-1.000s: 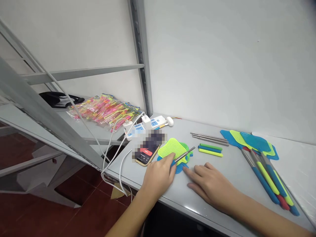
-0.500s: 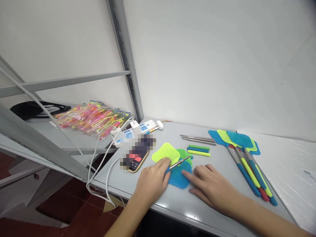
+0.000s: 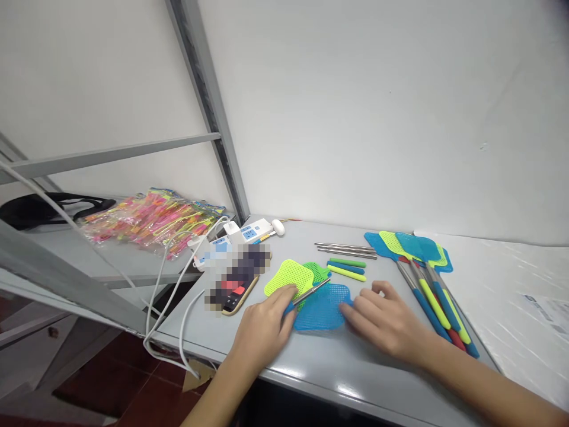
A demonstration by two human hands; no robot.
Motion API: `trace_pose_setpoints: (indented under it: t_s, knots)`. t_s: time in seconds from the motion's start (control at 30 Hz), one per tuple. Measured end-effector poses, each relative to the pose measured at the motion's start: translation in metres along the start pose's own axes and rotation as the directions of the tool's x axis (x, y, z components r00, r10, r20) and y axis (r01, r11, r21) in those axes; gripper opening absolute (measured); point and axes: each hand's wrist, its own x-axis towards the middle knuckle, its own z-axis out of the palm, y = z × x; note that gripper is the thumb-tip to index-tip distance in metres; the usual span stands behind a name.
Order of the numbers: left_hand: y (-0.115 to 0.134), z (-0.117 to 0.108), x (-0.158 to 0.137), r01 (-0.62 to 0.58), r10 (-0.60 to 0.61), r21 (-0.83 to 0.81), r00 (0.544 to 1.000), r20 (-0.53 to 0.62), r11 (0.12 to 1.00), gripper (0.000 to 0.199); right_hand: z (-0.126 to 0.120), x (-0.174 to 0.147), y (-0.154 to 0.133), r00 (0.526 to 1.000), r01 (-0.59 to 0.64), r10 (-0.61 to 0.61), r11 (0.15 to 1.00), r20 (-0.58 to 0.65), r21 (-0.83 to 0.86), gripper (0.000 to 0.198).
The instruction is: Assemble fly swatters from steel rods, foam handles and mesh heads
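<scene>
My left hand [image 3: 265,325] is closed around the blue grip of a metal rod [image 3: 312,291], whose bare end points up and to the right. My right hand [image 3: 386,325] pinches the right corner of a blue mesh fly swatter head [image 3: 323,309], which lies partly beneath the rod. Just behind them, a yellow-green swatter head [image 3: 288,276] overlaps a green swatter head [image 3: 318,271]. Green, blue and yellow grips [image 3: 347,269] lie side by side beyond the right hand, with several thin metal rods [image 3: 347,251] farther back.
Assembled fly swatters [image 3: 438,296] are piled at the right, beside a white wrapped board [image 3: 515,308]. At left lie a phone [image 3: 242,290], a power strip [image 3: 253,230] and white cables [image 3: 153,302]. Bagged colourful items [image 3: 155,219] rest behind the metal shelf post [image 3: 217,118].
My right hand has gone from a finger resting on the blue swatter head to pinching its corner. The blue head has turned and shifted slightly. My left hand keeps its hold; the view has shifted.
</scene>
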Motion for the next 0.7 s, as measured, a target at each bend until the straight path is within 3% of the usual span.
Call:
trace_pose_setpoints:
  t_s: [0.2,0.43,0.53,0.63,0.7]
  knots:
    - [0.000,-0.002,0.000,-0.012,0.012,-0.009,1.000,0.027,1.000,0.033,-0.034,-0.036,0.007,0.996,-0.091,0.091,0.995,0.014,0.027,0.011]
    - [0.014,0.003,0.003,-0.123,0.122,-0.025,0.992,-0.031,0.992,0.035,-0.035,-0.084,-0.012,0.970,-0.233,0.230,0.972,0.078,0.027,0.010]
    - [0.034,0.005,0.017,-0.033,0.037,0.070,0.997,-0.065,0.997,0.037,-0.027,-0.088,-0.021,0.961,-0.263,0.263,0.965,0.084,-0.001,0.014]
    - [0.050,0.005,0.034,0.058,-0.058,0.189,0.998,-0.006,0.980,0.057,-0.019,-0.089,-0.026,0.947,-0.300,0.294,0.954,0.128,0.027,0.015]
    - [0.052,0.006,0.043,0.057,-0.066,0.206,0.997,0.040,0.977,0.056,-0.015,-0.090,-0.027,0.926,-0.355,0.340,0.932,0.163,0.073,0.014]
